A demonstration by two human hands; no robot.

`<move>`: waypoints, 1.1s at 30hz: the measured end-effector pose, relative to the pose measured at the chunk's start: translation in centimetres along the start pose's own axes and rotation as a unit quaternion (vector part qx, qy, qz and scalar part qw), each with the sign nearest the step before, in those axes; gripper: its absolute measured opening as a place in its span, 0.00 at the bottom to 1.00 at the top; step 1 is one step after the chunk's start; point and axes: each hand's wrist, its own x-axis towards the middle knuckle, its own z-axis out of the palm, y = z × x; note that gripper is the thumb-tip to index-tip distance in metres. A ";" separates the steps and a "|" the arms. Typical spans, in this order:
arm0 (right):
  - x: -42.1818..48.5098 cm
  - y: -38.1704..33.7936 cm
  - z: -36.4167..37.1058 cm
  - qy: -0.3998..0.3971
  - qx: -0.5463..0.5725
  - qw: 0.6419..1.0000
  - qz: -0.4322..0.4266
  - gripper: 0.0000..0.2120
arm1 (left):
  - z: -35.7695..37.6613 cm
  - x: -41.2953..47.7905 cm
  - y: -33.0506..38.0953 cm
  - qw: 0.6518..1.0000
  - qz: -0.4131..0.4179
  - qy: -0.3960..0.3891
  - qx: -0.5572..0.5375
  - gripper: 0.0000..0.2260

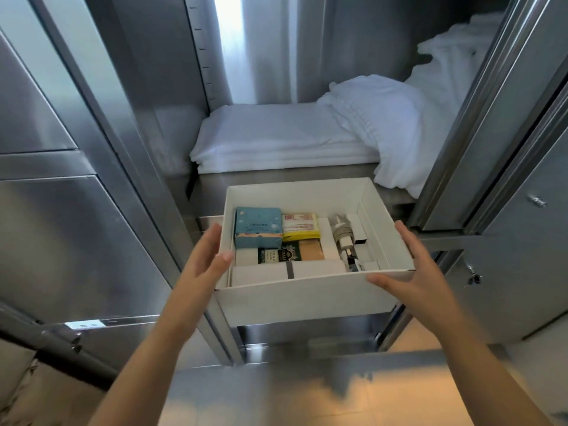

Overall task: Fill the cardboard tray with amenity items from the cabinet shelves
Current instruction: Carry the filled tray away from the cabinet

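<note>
A white cardboard tray (307, 298) sits in front of the open steel cabinet, between my two hands. Inside lie a blue tissue pack (258, 227), a yellow packet (299, 226), a dark green and orange box (292, 255), a white charger with coiled cable (342, 236), a slim white box (359, 232) and a white bundle with a grey band (289, 272). My left hand (203, 262) lies against the tray's left wall with straight fingers, its thumb at the rim. My right hand (412, 265) cups the front right corner, fingers along the right wall.
Folded white linen (276, 139) and crumpled white towels (384, 118) fill the shelf behind the tray. An open steel door (522, 216) stands at the right and shut steel doors (61, 226) at the left. A lower compartment (307, 336) opens beneath the tray.
</note>
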 end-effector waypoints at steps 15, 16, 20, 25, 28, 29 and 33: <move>-1.4 2.7 2.4 0.105 0.130 0.986 0.025 0.38 | 2.5 -1.4 -4.7 0.998 0.028 0.051 -0.024 0.39; -1.3 2.8 2.4 0.103 0.135 0.985 0.023 0.39 | 2.7 -1.4 -4.9 0.998 0.024 0.059 -0.024 0.38; -0.9 2.8 2.4 0.079 0.142 0.987 0.019 0.39 | 3.0 -1.5 -4.4 0.997 0.012 0.061 -0.033 0.40; -0.4 2.2 1.4 0.050 0.172 0.984 0.019 0.41 | 3.4 -2.0 -3.0 0.998 0.000 0.067 -0.018 0.45; 0.0 1.4 0.4 0.020 0.178 0.984 0.018 0.41 | 4.2 -3.0 -2.1 0.995 -0.001 0.095 -0.013 0.41; 0.1 1.1 0.1 0.009 0.178 0.984 0.017 0.41 | 4.4 -3.4 -1.7 0.994 -0.003 0.106 -0.016 0.40; 0.4 0.3 -0.2 -0.030 0.175 0.984 0.005 0.40 | 4.3 -5.7 -1.3 0.987 -0.012 0.160 -0.030 0.46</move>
